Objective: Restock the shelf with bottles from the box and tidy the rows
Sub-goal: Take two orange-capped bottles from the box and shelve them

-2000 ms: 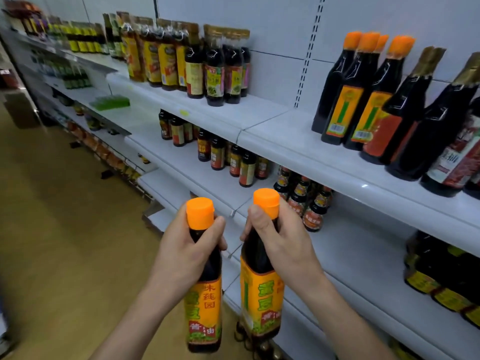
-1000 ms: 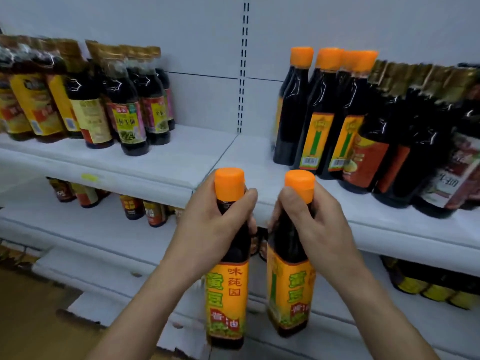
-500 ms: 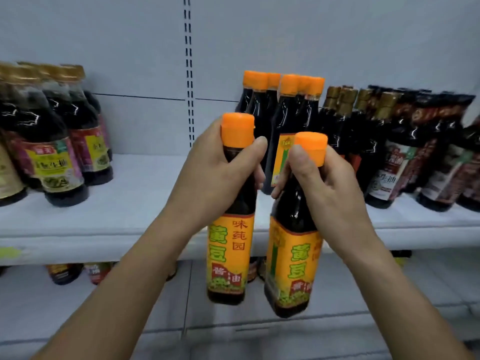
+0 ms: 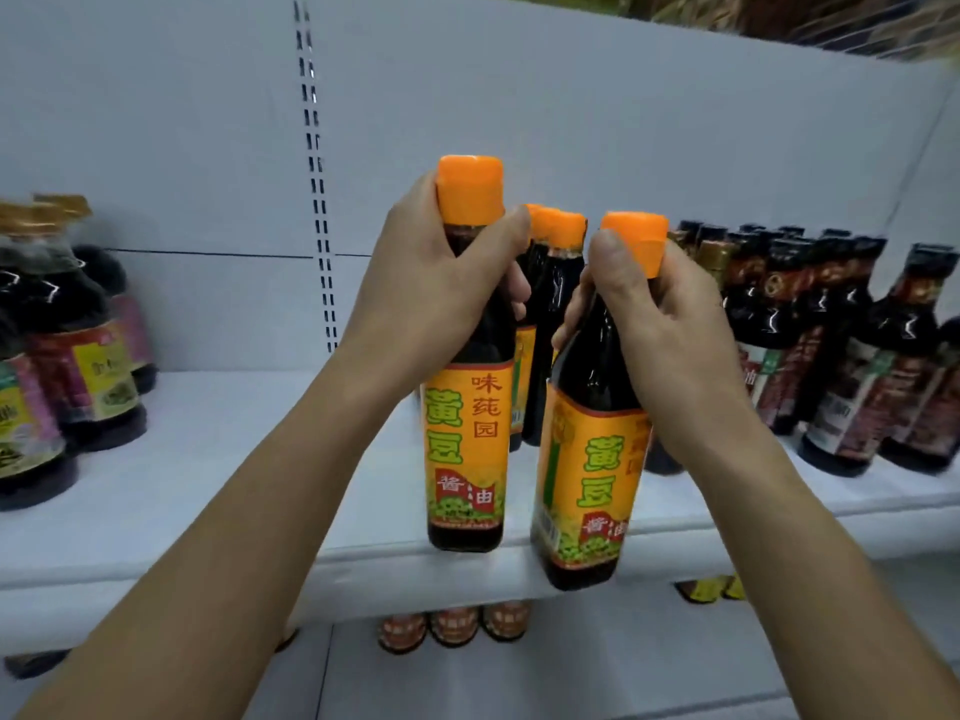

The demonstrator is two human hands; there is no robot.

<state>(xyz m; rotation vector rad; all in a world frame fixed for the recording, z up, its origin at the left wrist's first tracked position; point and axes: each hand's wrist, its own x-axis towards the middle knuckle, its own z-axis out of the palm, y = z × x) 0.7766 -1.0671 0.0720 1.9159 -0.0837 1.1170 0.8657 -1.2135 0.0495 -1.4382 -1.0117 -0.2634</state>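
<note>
My left hand (image 4: 434,293) grips the neck of a dark soy sauce bottle (image 4: 467,433) with an orange cap and orange label, its base at the front of the white shelf (image 4: 223,459). My right hand (image 4: 660,335) grips the neck of a second, matching bottle (image 4: 584,491), tilted slightly, its base just past the shelf's front edge. Directly behind them stands a row of the same orange-capped bottles (image 4: 558,283). The box is out of sight.
Dark-capped bottles with red labels (image 4: 841,356) crowd the shelf to the right. Gold-capped bottles with green and pink labels (image 4: 67,366) stand at the left. Smaller bottles (image 4: 452,623) show on the shelf below. A slotted upright (image 4: 317,200) runs down the back panel.
Both hands have lifted the two bottles up and forward to the shelf's front edge. The view has swung from along the aisle to face this shelf close up.
</note>
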